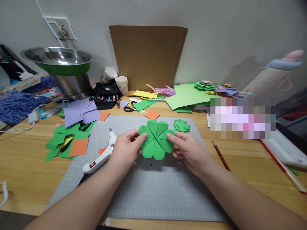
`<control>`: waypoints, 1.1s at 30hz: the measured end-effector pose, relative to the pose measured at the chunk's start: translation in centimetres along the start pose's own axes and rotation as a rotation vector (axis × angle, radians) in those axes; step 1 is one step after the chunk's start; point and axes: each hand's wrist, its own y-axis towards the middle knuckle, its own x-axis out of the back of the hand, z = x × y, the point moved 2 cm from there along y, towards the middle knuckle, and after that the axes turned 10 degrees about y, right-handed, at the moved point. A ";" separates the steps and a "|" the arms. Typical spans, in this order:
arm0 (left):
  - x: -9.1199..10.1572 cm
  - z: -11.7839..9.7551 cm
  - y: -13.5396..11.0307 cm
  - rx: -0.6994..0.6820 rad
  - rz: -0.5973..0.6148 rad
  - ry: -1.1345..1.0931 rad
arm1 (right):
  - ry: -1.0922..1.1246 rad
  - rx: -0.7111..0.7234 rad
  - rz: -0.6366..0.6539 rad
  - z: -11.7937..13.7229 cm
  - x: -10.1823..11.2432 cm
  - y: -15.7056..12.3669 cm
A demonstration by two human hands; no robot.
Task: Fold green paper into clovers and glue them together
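Note:
A green paper flower (157, 140) with rounded petals and creases meeting at its middle is held up over the grey cutting mat (153, 195). My left hand (128, 147) pinches its left edge, thumb on the front face. On the opposite edge my right hand (189, 148) grips it the same way, with the fingers behind the paper. Just beyond my right hand, a smaller green paper cutout (181, 126) with a ruffled rim lies on the mat. A white hot glue gun (99, 159) rests on the mat beside my left wrist.
Green paper scraps (56, 140), an orange square (79, 147) and purple paper (81, 111) lie left. Scissors (134, 109) sit behind the mat, a pencil (220, 155) to the right. Brown cardboard (148, 57) leans on the wall; a steel bowl (57, 57) stands back left.

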 end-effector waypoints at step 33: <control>-0.3 -0.7 -0.4 -0.034 -0.071 -0.024 | 0.139 0.215 -0.168 -0.2 0.2 -0.1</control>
